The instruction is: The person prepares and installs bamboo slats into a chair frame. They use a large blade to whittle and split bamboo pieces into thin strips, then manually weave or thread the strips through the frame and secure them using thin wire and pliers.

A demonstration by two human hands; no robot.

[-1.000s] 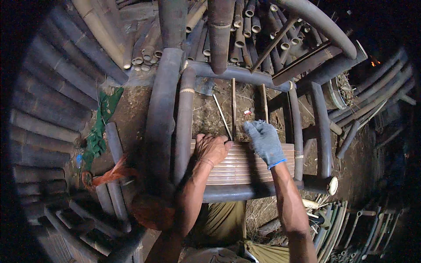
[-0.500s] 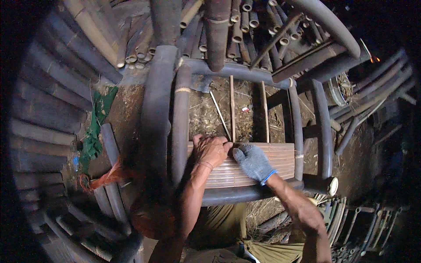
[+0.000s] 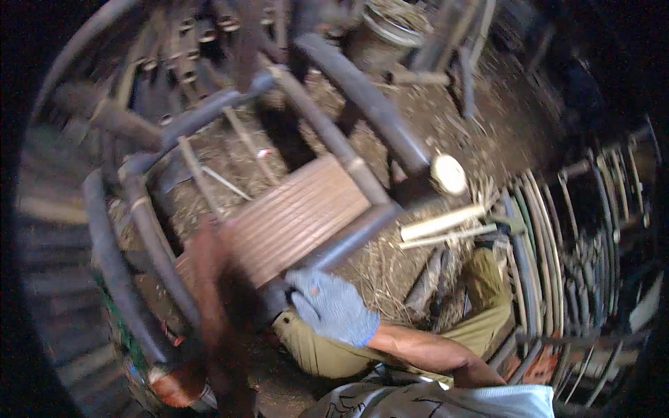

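A bamboo seat frame [image 3: 348,237] stands tilted in view before me, its near part covered by a panel of brown bamboo slats [image 3: 306,209]. My left hand [image 3: 212,240], bare and smeared by motion, is at the panel's left end; its fingers cannot be made out. In a grey knit glove with a blue cuff, my right hand [image 3: 331,306] is just on my side of the front rail. Its thumb stands apart from the fingers, and nothing shows between them. Beyond the slats, two thin support strips [image 3: 247,143] cross the opening, with a loose pale stick [image 3: 226,182] near them.
Pale split bamboo pieces [image 3: 442,223] lie on the ground to the right of the frame. A round container [image 3: 390,35] of shavings stands at the back. Several bamboo poles [image 3: 536,251] lean at the right, and cut tubes [image 3: 185,63] are stacked at the far left.
The view has swung to the right, so the frame appears turned and farther left. My right hand has left the slats' far edge and come back to near the front rail.
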